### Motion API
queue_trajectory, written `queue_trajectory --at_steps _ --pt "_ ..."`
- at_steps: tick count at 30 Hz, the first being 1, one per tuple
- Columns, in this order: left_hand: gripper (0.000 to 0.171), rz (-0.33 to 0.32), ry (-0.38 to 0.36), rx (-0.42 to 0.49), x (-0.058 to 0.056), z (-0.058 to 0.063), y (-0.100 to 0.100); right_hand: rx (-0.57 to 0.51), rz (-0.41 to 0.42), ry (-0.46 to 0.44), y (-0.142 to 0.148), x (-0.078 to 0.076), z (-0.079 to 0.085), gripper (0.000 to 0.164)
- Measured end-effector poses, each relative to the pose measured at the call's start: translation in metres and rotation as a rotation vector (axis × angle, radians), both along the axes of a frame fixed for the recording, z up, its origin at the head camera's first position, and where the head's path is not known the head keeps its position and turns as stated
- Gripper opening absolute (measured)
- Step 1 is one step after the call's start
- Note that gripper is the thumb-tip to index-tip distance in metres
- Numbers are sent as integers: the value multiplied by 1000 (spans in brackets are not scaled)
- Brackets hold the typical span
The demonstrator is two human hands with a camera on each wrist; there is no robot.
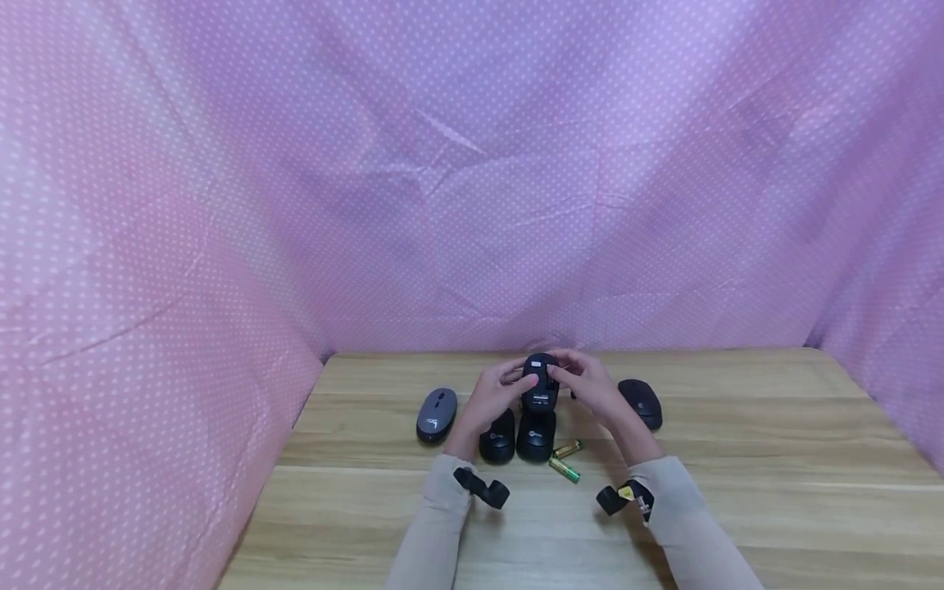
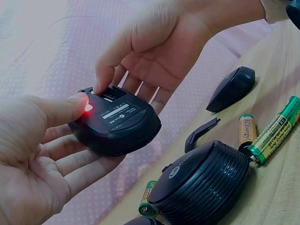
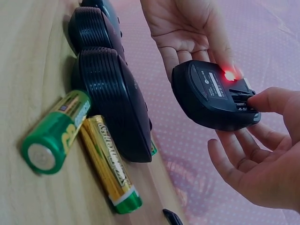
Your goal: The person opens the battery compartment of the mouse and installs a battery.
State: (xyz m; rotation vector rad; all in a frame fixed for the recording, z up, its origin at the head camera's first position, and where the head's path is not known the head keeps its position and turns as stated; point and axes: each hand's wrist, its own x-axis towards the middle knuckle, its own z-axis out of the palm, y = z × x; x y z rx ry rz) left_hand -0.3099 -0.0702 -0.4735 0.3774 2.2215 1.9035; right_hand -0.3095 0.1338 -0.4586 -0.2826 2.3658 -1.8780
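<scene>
An upturned black mouse (image 1: pixel 541 395), its underside lit red, is held up near the far edge of the desk (image 1: pixel 774 467); it is grasped by the left hand (image 1: pixel 490 399) and pinched at its open battery compartment (image 3: pixel 240 100) by the right hand (image 1: pixel 592 387). Two batteries (image 1: pixel 565 469) are seen closer to the near edge.

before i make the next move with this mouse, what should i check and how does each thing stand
1. Upturned wireless mouse supported: ok, left hand and right hand both grip it.
2. Battery compartment uncovered: ok.
3. Battery seated inside: cannot tell, the right thumb hides part.
4. Sensor light off: not ok, it glows red at the left thumb.
5. Compartment cover in sight: ok, apparently the loose black piece.
6. Loose green-and-gold batteries at hand: ok, two lie beside a black mouse.
</scene>
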Motion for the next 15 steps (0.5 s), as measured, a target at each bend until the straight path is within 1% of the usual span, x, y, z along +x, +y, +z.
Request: queue_trajectory --at_steps 4,8,15 --pt "46 -12 -12 -8 1 1 -1 2 7 -2 1 -1 0 39" --pt "45 -25 -24 14 0 0 -2 4 22 -2 2 -3 -1 39" --pt "44 -23 -51 32 0 1 -3 12 40 -3 2 -4 -3 38"
